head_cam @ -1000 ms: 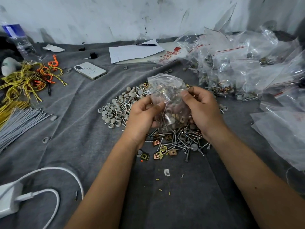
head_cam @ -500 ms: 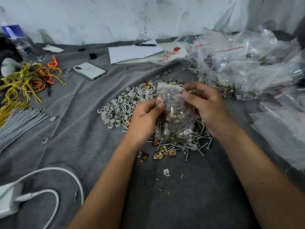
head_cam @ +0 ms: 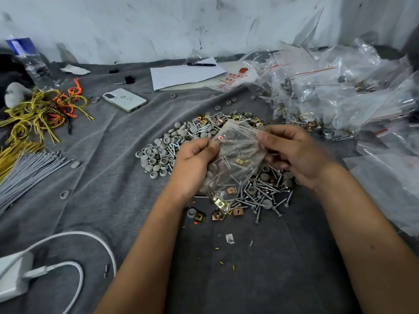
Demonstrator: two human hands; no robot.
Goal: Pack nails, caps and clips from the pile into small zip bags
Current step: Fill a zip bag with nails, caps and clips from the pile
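A small clear zip bag [head_cam: 235,159] holding nails, grey caps and brass clips hangs above the pile. My left hand [head_cam: 195,162] pinches its top left corner with the thumb, and the bag's lower part lies against that palm. My right hand [head_cam: 292,152] pinches the top right corner. Under the bag lies the pile on the grey cloth: grey caps [head_cam: 158,157] on the left, nails [head_cam: 263,196] on the right, brass clips [head_cam: 218,211] at the near edge.
Filled zip bags [head_cam: 328,94] are heaped at the back right, with empty ones [head_cam: 390,177] at the right edge. A phone [head_cam: 124,99], paper with a pen [head_cam: 186,73], yellow and orange ties [head_cam: 38,114], grey ties [head_cam: 27,171] and a white charger [head_cam: 13,277] lie around.
Both hands have shifted to the bag's top corners and pulled it wider. The bag, bunched and upright before, now hangs stretched between them with its contents settled low.
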